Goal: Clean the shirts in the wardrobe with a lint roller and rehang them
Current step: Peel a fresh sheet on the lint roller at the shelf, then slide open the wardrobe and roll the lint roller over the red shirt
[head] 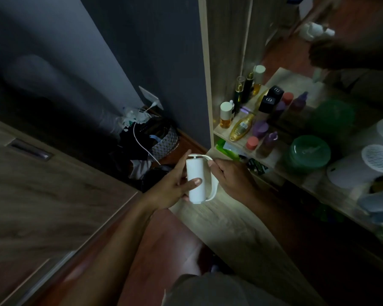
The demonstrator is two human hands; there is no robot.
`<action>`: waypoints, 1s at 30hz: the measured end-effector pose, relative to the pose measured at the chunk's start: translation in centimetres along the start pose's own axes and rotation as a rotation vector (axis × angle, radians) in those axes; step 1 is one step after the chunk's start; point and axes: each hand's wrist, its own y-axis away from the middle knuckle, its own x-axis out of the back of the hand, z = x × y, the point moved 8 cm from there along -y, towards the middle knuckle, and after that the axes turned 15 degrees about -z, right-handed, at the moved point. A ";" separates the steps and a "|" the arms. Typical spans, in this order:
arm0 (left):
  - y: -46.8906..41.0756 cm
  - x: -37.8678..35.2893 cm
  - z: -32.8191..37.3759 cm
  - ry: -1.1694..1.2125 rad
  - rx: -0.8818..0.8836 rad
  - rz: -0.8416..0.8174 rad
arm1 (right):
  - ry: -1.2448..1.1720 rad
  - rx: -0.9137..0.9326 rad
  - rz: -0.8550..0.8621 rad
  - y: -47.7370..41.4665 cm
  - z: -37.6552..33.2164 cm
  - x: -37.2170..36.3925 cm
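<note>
A white lint roller (195, 173) with a cylindrical cover and a curved white handle is held upright in the middle of the view, just in front of a wooden shelf unit. My left hand (175, 186) grips the cylinder, thumb across its front. My right hand (230, 175) holds the curved handle on the roller's right side, fingers curled round it. No shirts can be seen; the room is dim.
A wooden shelf (239, 138) at the right carries several perfume and lotion bottles, a green lidded tub (307, 151) and a white round device (363, 164). A wooden door panel (42, 184) fills the left. Bags, clothes and a white cable (142, 142) lie on the floor against a dark wall.
</note>
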 end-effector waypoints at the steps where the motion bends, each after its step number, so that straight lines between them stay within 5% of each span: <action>1: 0.1 0.2 0.1 0.007 -0.005 -0.002 | 0.001 0.001 0.008 -0.1 -0.1 0.2; 15: 3.7 1.9 3.1 -0.210 -0.085 0.041 | -0.005 0.116 0.058 -0.3 -4.9 1.1; 30: 8.9 6.7 2.0 -0.133 -0.111 0.240 | -0.090 0.105 -0.153 -3.7 -10.1 -1.3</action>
